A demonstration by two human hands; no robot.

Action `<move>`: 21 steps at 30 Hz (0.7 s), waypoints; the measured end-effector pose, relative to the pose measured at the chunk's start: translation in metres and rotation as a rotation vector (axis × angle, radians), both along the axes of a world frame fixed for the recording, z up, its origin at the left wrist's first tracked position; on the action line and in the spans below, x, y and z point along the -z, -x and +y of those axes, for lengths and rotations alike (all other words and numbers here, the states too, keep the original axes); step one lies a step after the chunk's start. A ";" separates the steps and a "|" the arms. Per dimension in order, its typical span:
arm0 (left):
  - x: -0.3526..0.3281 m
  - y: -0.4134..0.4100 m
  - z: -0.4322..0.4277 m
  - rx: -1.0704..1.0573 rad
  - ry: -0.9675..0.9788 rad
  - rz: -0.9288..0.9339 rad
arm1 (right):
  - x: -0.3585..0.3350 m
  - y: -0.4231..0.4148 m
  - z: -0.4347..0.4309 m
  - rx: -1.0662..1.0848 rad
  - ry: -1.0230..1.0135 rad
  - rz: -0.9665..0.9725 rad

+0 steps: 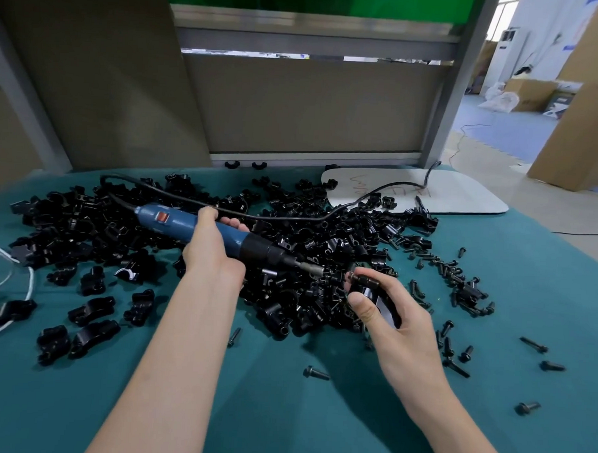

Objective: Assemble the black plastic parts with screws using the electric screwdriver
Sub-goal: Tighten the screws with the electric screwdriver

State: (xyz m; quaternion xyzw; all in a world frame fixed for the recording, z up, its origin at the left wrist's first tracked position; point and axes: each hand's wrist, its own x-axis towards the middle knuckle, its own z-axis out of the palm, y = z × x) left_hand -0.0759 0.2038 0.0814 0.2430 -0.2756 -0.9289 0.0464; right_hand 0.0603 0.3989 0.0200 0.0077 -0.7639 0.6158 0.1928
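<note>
A person's left hand (214, 253) grips a blue-bodied electric screwdriver (174, 222) around its barrel above the teal cloth-covered table (282, 414). Its metal bit points right, just short of a glossy black plastic part (373, 294) that the right hand (399, 323) holds between curled fingers and thumb. Beneath and beyond both hands sprawls a heap of loose black plastic clamp pieces (290, 226). Small black screws (460, 274) lie scattered to the right. The tool's black cord (291, 218) loops over the heap toward a white board (463, 196) at the far right. White cables (2, 251) lie at the left edge.
</note>
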 end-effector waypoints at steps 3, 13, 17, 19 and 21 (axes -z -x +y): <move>0.000 -0.002 0.006 0.032 -0.032 -0.012 | 0.000 0.001 -0.002 0.001 -0.015 -0.012; 0.001 -0.006 0.023 0.034 -0.012 -0.028 | 0.002 0.001 -0.002 0.003 -0.007 -0.032; 0.004 -0.005 0.024 0.039 -0.008 -0.041 | 0.002 0.001 -0.002 -0.004 -0.010 -0.038; 0.005 -0.005 0.024 0.043 -0.010 -0.040 | 0.001 0.001 -0.002 -0.004 -0.009 -0.045; 0.006 -0.006 0.025 0.047 -0.012 -0.041 | 0.000 0.000 -0.003 0.004 -0.006 -0.054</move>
